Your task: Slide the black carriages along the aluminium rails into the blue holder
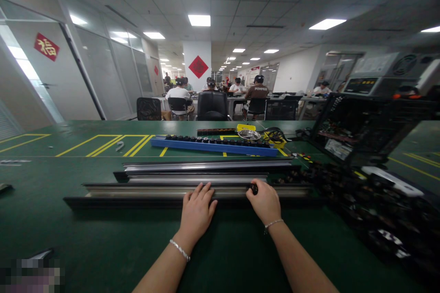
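Across the green table in front of me lies a long metal channel [137,192] with dark edges. My left hand [198,208] rests flat on its middle, fingers stretched out and holding nothing. Farther right, my right hand [264,200] pinches a small round black part [254,188] between thumb and fingers, at the channel. What kind of part it is cannot be made out. Behind this channel lies another metal channel [206,165], parallel to it. A blue rail [213,145] farther back carries a row of small black parts [220,141].
A heap of black parts [371,206] spreads along the right side. Behind it stands an open computer case [354,123]. A metal bowl [249,135] and a yellow tray [275,141] are at the back. Several people sit at far tables.
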Available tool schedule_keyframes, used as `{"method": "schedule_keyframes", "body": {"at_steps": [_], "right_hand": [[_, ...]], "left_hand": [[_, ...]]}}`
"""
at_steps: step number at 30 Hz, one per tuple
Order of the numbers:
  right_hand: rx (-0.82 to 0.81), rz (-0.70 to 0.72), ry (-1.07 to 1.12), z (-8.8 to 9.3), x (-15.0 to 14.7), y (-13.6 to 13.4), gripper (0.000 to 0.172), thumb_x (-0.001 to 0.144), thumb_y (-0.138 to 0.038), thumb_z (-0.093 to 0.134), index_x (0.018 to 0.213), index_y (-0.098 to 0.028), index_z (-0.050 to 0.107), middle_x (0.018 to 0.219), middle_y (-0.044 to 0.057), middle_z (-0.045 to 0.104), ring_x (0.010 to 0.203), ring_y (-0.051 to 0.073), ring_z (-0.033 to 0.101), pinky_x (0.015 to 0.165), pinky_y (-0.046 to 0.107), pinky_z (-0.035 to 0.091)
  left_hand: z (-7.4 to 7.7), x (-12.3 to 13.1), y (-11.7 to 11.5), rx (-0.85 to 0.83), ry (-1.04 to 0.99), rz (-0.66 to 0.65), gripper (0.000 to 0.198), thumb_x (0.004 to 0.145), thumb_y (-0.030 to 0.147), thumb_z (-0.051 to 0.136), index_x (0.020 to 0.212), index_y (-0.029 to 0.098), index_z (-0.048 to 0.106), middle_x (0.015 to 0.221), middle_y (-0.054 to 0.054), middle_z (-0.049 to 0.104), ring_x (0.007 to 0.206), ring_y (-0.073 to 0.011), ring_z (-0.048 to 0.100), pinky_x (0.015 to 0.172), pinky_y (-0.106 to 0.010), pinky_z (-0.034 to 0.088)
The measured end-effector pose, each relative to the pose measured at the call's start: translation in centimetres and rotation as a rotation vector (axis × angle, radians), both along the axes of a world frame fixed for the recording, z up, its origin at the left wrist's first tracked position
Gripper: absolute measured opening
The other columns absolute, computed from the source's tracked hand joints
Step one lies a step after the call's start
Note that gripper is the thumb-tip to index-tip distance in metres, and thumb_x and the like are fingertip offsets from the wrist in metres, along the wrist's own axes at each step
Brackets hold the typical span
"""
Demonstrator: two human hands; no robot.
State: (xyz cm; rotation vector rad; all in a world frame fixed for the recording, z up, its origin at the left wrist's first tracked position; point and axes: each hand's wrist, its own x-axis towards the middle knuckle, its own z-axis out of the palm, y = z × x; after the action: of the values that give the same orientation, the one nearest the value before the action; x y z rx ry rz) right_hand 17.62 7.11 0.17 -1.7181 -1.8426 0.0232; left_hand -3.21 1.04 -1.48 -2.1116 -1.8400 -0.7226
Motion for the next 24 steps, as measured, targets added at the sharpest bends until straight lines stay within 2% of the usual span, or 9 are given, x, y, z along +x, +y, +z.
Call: {"method": "schedule_keyframes", "body": {"at_steps": [8, 16, 24], "right_hand": [[-0.003, -0.04, -0.008, 0.1, 1.0, 0.2, 0.023, 0.073, -0.025, 0.047, 0.09, -0.019, 0.061, 0.092, 0.006, 0.064, 0.088, 0.018, 0.056, 0.084, 0.032, 0.035], [0.01, -0.032, -0.003, -0.3, 1.6, 0.4, 0.024, 0.072, -0.025, 0.046, 0.091, -0.019, 0.061, 0.093, 0.005, 0.064, 0.089, 0.019, 0.056, 0.082, 0.032, 0.036], [0.007, -0.058, 0.009, -0.4, 2.4, 0.7, 0.026, 0.071, -0.024, 0.046, 0.092, -0.018, 0.06, 0.095, 0.006, 0.063, 0.092, 0.019, 0.056, 0.081, 0.031, 0.038]], "left_hand": [[-0.1, 0.0, 0.0, 0.006, 0.002, -0.01, 0.028, 0.088, 0.036, 0.04, 0.107, 0.029, 0.06, 0.132, -0.001, 0.052, 0.124, -0.0239, 0.043, 0.091, -0.044, 0.037], [0.1, 0.0, 0.0, -0.004, -0.003, -0.028, 0.024, 0.089, 0.034, 0.039, 0.091, 0.026, 0.062, 0.131, -0.001, 0.052, 0.124, -0.0238, 0.042, 0.094, -0.046, 0.036], [-0.3, -0.2, 0.1, 0.022, -0.001, -0.027, 0.022, 0.088, 0.034, 0.04, 0.089, 0.026, 0.061, 0.131, -0.001, 0.052, 0.124, -0.024, 0.043, 0.096, -0.047, 0.035]]}}
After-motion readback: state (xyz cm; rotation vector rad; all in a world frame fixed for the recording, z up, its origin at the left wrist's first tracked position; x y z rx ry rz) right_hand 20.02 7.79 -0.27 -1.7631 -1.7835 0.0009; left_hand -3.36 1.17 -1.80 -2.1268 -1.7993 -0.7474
